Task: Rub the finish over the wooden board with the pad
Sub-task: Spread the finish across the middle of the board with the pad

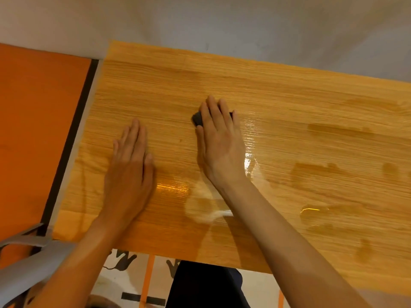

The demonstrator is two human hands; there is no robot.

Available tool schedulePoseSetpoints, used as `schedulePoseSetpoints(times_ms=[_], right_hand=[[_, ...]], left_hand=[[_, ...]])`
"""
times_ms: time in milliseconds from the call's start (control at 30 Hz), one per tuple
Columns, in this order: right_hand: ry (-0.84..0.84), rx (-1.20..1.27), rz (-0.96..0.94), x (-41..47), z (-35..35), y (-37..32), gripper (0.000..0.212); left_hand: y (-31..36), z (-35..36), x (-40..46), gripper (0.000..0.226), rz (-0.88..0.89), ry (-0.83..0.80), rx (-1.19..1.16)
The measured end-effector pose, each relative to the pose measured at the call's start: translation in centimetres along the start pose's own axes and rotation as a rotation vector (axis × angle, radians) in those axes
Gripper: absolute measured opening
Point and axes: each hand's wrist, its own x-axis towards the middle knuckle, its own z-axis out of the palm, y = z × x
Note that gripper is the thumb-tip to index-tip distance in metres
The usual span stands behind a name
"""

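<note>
Wooden board (278,103) fills most of the view, long axis left to right, its far edge against a grey wall (222,18). Right hand (219,138) is flat on the board near the centre, fingers extended over a dark pad (197,119); the pad is pinned between palm side and wood, and only its left end and a sliver at the right show past the fingers. Grip there: pressing, not curled round it as far as I can see. Left hand (131,161) is flat on the board, fingers straight and together, just left of the right hand and a bit nearer the near edge; its grip holds nothing. Wet finish (249,156) shines in a streak beside the right wrist, with more gloss between the two forearms. Darker damp patches (340,130) spread across the right half of the board, with a small bright pool toward the near right. Left of the board: an orange panel (33,130) with a dark strip along its edge. Below the near edge: patterned floor (124,274) and dark clothing (204,285).
</note>
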Motion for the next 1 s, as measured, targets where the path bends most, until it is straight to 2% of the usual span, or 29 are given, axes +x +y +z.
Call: schedulePoseSetpoints(times_ms=[100,200,300,367,433,533,600,700,800,867,1000], right_hand=[[-0.005,0.001,-0.003,-2.0,-2.0,4.2,0.047],[0.073,-0.01,0.225,-4.8,-3.9,8.7,0.046],[0.12,0.013,0.342,-4.6,-3.1,6.3,0.047],[0.113,0.027,0.245,-3.7,-1.4,2.0,0.047],[0.033,0.018,0.089,-3.3,0.5,-2.2,0.048],[-0.063,-0.017,-0.086,-3.4,0.8,-2.8,0.049],[-0.044,-0.009,-0.066,-4.2,-0.6,0.4,0.049],[0.049,-0.011,0.149,-6.8,-3.0,6.1,0.046],[0.108,0.031,0.295,-7.4,-2.8,5.7,0.047],[0.104,0.013,0.256,-6.5,-1.3,2.0,0.048],[-0.032,-0.091,-0.052,-6.0,2.0,-4.9,0.051]], left_hand=[[0.0,0.3,0.0,0.055,0.009,0.022,0.032],[-0.4,0.4,0.0,0.055,0.016,0.035,0.042],[-0.5,0.5,0.0,0.055,0.025,0.049,0.054],[-0.5,0.6,0.0,0.054,0.023,0.053,0.053],[-0.4,0.6,0.0,0.054,0.026,0.061,0.051],[-0.3,0.6,-0.1,0.054,0.041,0.07,0.047],[-0.3,0.6,-0.1,0.054,0.049,0.085,0.048],[-0.4,0.8,-0.2,0.053,0.058,0.118,0.046],[-0.6,0.9,-0.2,0.053,0.063,0.136,0.035],[-0.8,0.9,-0.1,0.053,0.057,0.124,0.027],[-0.9,0.9,-0.1,0.054,0.045,0.097,0.014]])
